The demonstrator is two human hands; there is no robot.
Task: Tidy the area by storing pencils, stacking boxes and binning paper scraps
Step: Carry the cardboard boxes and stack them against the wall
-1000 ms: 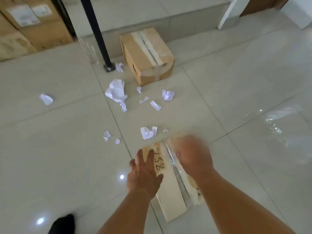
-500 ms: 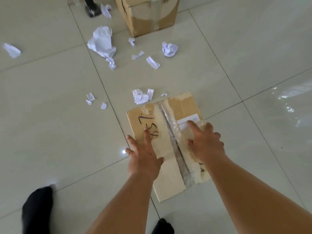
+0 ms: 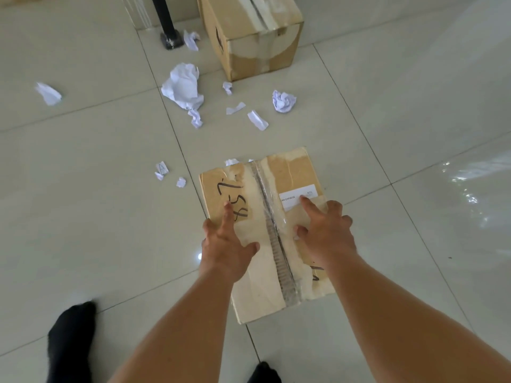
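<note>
A flat taped cardboard box (image 3: 290, 172) with black handwriting and a white label lies on the tiled floor in front of me. My left hand (image 3: 225, 244) rests on its left part, fingers spread, thumb near the tape seam. My right hand (image 3: 326, 233) lies on the right half, index finger touching the label. Neither hand has closed around it. A taller cardboard box (image 3: 254, 31) stands farther away. White paper scraps litter the floor between them: a large crumpled sheet (image 3: 184, 85), a ball (image 3: 283, 100), a strip (image 3: 257, 120) and small bits (image 3: 161, 170). No pencils show.
A black pole base (image 3: 170, 40) stands left of the taller box, with a scrap beside it. Another scrap (image 3: 48, 94) lies far left. My feet in black socks (image 3: 72, 335) are at the bottom edge. Glossy floor tiles stretch to the right.
The view has dropped down towards the flat box. My right hand has pulled back from the box's far end to its right half; my left hand has barely moved.
</note>
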